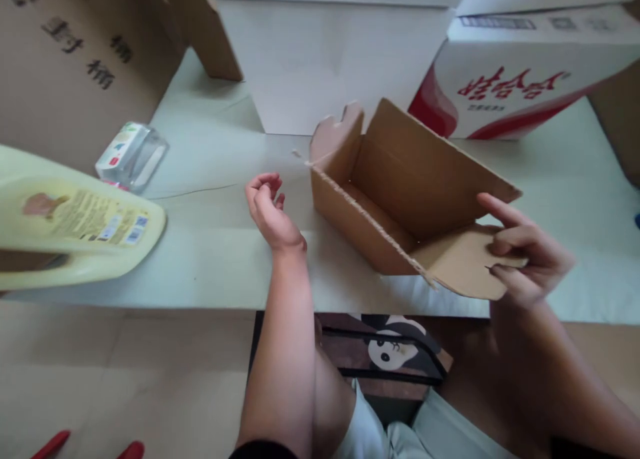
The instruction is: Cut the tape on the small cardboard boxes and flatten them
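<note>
An open brown cardboard box (385,159) stands at an angle on the pale tabletop, its inside visible and bare in the part that shows. My right hand (530,252) pinches the end flap at its near right, thumb and fingers on the flap's edge, index finger stretched toward the long side's corner. Left of the box, my left hand (273,209) is raised over the table with its fingers loosely curled and apart. It does not touch the box, and nothing shows in it.
A yellow bottle (100,225) lies at the left, beside a clear plastic package (131,153). A large brown carton (75,79) is at the back left. Behind the open box are a white box (340,65) and a red-and-white carton (510,85).
</note>
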A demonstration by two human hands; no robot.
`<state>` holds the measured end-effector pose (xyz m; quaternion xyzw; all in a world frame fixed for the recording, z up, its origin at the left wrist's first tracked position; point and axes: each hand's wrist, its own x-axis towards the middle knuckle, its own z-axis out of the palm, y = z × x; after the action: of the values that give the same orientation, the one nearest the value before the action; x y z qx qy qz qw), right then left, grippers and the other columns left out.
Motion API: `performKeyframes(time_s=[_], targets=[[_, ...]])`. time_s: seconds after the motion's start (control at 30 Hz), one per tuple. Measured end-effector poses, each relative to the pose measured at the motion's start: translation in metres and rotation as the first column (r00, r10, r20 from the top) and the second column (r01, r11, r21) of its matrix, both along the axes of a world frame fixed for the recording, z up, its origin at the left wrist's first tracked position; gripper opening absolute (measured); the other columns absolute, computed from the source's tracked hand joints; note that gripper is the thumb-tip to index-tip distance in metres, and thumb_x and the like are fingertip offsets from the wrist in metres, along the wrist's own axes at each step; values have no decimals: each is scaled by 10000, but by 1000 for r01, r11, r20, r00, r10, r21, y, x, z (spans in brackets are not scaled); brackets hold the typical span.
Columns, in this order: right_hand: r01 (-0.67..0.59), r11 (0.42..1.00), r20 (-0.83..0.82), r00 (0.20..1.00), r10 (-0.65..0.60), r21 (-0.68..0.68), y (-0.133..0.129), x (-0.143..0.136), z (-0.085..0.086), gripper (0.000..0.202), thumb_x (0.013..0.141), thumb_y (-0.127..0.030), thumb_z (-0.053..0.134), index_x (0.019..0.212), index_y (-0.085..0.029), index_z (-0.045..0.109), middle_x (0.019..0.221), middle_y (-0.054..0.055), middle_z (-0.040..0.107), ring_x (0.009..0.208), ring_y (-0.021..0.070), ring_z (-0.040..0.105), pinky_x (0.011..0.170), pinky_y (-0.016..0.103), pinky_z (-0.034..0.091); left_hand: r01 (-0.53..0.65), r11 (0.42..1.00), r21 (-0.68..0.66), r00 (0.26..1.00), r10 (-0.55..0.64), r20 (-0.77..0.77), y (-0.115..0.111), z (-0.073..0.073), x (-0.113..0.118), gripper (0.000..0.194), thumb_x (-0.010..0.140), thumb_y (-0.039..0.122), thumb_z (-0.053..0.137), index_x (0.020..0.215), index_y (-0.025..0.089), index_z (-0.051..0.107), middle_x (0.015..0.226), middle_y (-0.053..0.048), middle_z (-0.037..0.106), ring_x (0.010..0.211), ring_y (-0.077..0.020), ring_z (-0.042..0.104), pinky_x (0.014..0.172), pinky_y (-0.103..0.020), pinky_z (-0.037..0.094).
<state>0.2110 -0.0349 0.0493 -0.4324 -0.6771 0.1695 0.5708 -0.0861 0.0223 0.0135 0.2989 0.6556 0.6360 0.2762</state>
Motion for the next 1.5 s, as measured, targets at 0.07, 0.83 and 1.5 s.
performKeyframes(time_s=[0.07,0.83,1.5], targets=[[-75,997,5,997,75,25,0,7,8,335,689,-467,718,566,-240,504,1270,20,741,466,183,530,400,382,323,85,996,-17,996,-85,-38,4,7,19,484,1001,397,211,1379,274,487,1392,-80,630,1313,-201,587,1043,-359,486],[-196,958,-406,909,98,-208,20,22,-61,390,938,-632,485,1177,-335,566,1222,48,617,1145,257,633,1006,451,546,369,806,462,918,-239,-316,10,-20,61,281,871,427,596,1058,217,610,1129,-68,732,1083,-214,694,980,-380,530],[-38,936,-379,919,-104,-351,24,16,-62,382,942,-563,446,1217,-315,535,1160,54,623,1120,246,613,1018,472,503,345,880,326,897,-207,-391,-2,4,35,367,751,156,494,917,213,816,1128,-32,786,1152,-208,699,1080,-403,512]])
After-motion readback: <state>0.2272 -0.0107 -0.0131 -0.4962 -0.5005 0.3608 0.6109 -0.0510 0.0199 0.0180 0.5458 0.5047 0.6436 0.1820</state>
